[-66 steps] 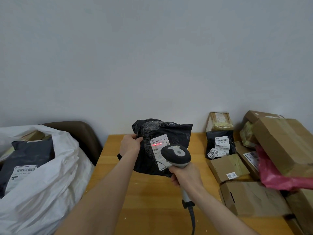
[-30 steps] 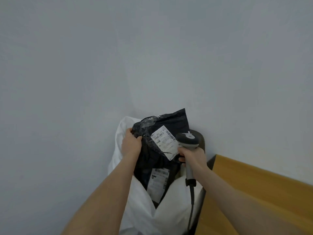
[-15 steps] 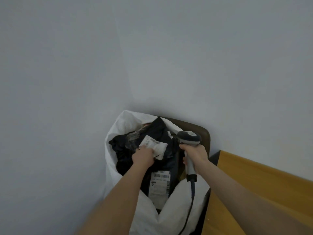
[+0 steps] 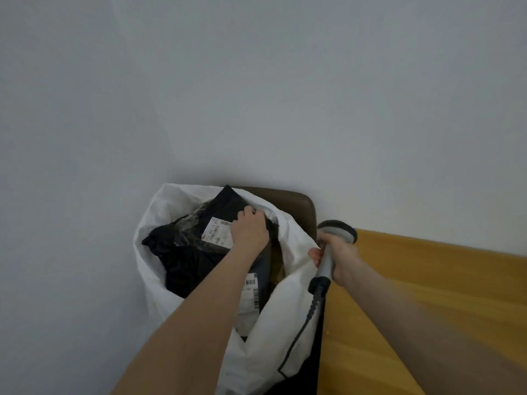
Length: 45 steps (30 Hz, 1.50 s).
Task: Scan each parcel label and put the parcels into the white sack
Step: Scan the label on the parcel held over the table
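My left hand: palm down on the black parcel, over the right end of its label.
My left fingers: bent close together and hooked over the parcel's far right edge, gripping it; my thumb is hidden.
Black parcel: lying inside the mouth of the white sack, on top of what is in there, its far corner sticking up past the sack's rim.
My right hand: fist wrapped tight round the handle of the scanner, just right of the sack.
My right fingertips: against the sack's right rim; I cannot tell whether they pinch the cloth.
Scanner: head up, its cable trailing down along the sack's near side.
Grey parcel: under my left forearm, deeper in the sack, with a barcode label of its own.
Chair: its brown back shows behind the sack.
Table: wooden, to the right.
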Each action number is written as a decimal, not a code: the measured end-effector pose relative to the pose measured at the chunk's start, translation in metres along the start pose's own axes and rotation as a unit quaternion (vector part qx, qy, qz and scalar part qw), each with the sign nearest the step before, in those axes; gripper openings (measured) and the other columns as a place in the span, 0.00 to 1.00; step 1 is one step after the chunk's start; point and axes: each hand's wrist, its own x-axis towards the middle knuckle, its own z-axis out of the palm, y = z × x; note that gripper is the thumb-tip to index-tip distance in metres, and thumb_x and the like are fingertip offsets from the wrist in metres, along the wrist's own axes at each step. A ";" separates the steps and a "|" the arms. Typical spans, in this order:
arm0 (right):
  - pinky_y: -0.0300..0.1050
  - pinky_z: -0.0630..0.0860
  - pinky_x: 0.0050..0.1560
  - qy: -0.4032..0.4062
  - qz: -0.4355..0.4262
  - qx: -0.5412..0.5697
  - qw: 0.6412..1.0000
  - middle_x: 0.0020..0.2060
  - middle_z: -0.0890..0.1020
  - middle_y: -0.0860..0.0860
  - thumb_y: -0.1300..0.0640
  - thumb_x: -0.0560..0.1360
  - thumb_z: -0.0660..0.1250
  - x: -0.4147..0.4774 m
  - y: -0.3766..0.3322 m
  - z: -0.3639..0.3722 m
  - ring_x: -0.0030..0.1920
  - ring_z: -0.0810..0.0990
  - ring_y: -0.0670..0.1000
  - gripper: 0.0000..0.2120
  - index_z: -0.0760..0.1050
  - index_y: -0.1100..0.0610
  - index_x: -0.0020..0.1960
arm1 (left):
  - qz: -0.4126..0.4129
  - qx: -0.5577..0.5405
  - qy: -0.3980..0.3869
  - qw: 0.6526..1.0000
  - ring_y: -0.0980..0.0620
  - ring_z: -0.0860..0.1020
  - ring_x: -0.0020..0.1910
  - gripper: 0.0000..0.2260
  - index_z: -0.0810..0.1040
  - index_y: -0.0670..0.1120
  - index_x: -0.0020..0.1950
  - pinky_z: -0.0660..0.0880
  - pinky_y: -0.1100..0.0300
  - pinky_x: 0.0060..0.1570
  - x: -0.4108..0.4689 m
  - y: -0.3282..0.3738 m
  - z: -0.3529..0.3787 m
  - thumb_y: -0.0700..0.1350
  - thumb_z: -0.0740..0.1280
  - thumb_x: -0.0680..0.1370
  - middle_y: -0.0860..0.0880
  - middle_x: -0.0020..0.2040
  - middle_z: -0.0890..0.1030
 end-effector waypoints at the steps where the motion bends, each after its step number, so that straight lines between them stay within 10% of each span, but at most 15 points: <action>1: 0.45 0.80 0.37 0.000 0.029 0.014 0.999 0.38 0.82 0.60 0.53 0.76 0.70 -0.002 0.005 -0.010 0.34 0.80 0.54 0.14 0.75 0.63 0.52 | 0.016 -0.001 0.001 1.000 0.45 0.69 0.65 0.20 0.66 0.45 0.70 0.71 0.52 0.59 -0.001 0.012 0.002 0.46 0.62 0.79 0.43 0.69 0.67; 8: 0.38 0.69 0.19 -0.022 0.095 -0.009 0.995 0.32 0.76 0.56 0.55 0.78 0.67 -0.031 0.043 -0.095 0.18 0.75 0.51 0.13 0.74 0.66 0.53 | 0.125 0.021 -0.016 0.992 0.46 0.69 0.64 0.18 0.68 0.46 0.69 0.72 0.54 0.53 -0.033 0.103 0.015 0.44 0.62 0.79 0.45 0.66 0.68; 29: 0.41 0.73 0.27 0.256 -0.055 0.040 0.964 0.33 0.83 0.60 0.57 0.74 0.71 -0.174 0.081 -0.521 0.26 0.78 0.52 0.13 0.74 0.64 0.52 | 0.343 0.040 -0.093 0.934 0.45 0.70 0.64 0.19 0.67 0.46 0.71 0.72 0.53 0.55 -0.309 0.476 0.050 0.44 0.62 0.79 0.44 0.67 0.69; 45: 0.47 0.77 0.33 0.400 -0.111 0.119 0.902 0.24 0.79 0.56 0.61 0.71 0.72 -0.143 -0.025 -0.761 0.26 0.77 0.54 0.08 0.76 0.63 0.37 | 0.342 -0.154 -0.266 0.888 0.44 0.74 0.61 0.27 0.68 0.46 0.69 0.74 0.50 0.57 -0.304 0.764 0.098 0.62 0.63 0.76 0.45 0.65 0.73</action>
